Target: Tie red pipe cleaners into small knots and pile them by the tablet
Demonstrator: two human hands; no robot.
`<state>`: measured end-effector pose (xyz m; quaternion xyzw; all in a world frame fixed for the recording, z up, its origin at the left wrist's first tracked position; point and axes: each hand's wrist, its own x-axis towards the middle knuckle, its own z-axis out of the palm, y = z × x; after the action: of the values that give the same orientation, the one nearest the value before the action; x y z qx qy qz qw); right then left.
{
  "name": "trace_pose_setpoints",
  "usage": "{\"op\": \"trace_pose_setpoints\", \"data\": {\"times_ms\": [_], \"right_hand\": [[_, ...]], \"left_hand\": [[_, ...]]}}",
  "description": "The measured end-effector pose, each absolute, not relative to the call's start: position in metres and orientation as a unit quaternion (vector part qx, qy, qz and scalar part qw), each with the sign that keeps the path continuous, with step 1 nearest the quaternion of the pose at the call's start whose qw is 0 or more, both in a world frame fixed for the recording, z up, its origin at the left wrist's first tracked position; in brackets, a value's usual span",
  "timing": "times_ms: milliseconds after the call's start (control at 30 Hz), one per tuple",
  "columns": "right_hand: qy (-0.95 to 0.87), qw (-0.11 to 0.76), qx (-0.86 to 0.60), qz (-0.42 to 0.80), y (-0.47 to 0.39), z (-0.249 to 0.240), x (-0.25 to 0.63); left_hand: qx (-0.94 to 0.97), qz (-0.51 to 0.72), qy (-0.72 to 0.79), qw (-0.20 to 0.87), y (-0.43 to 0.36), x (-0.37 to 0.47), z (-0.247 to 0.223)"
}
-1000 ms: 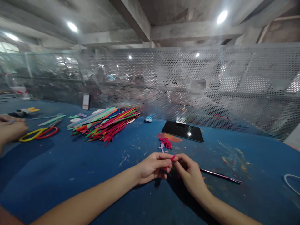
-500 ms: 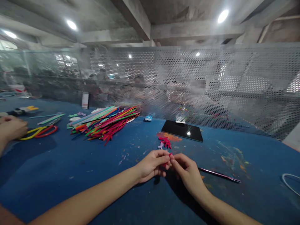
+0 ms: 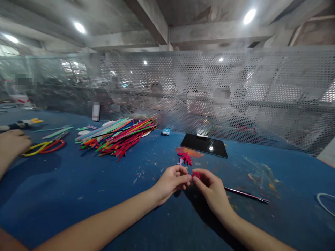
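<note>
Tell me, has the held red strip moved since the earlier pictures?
Yes: the red strip has shifted right, toward the right hand, judged against the black tablet.

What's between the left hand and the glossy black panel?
Beyond the left hand, the head view shows red pipe-cleaner pieces, a lilac piece and an orange stain before the panel.

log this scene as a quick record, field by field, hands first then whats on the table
left hand: the left hand, fingertips beside the right hand's; grip unclear
right hand: the right hand pinches a small, bent red fuzzy strip
just beyond hands: small cluster of red fuzzy pieces
right side: slim, dark pinkish glossy rod
behind: flat, glossy black rectangular panel
left side: multicoloured pile of long fuzzy strips
far left: another person's hand near yellow-and-red-handled scissors
surface: paint-marked blue tabletop
</note>
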<state>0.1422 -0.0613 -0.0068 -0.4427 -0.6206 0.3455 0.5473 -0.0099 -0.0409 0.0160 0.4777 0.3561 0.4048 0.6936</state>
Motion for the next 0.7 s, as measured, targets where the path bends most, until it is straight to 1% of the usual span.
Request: {"op": "trace_pose_setpoints", "data": {"times_ms": [133, 300, 400, 567, 700], "right_hand": [[-0.615, 0.538, -0.444, 0.369, -0.0638, -0.0066, 0.1396], [-0.573, 0.573, -0.431, 0.398, -0.0638, -0.0076, 0.1377], [-0.577, 0.563, -0.444, 0.391, -0.0626, -0.0092, 0.1380], [-0.619, 0.522, -0.434, 0.396, -0.0647, -0.0063, 0.1372], [-0.634, 0.516, -0.421, 0.393, -0.0669, -0.0034, 0.1366]], "left_hand": [[0.493, 0.408, 0.361, 0.678, -0.0413, -0.0095, 0.0148], [0.421, 0.452, 0.352, 0.704, -0.0408, -0.0111, 0.0177], [0.402, 0.467, 0.344, 0.708, -0.0395, -0.0128, 0.0179], [0.450, 0.416, 0.352, 0.708, -0.0419, -0.0124, 0.0140], [0.482, 0.402, 0.391, 0.673, -0.0420, -0.0114, 0.0117]]}}
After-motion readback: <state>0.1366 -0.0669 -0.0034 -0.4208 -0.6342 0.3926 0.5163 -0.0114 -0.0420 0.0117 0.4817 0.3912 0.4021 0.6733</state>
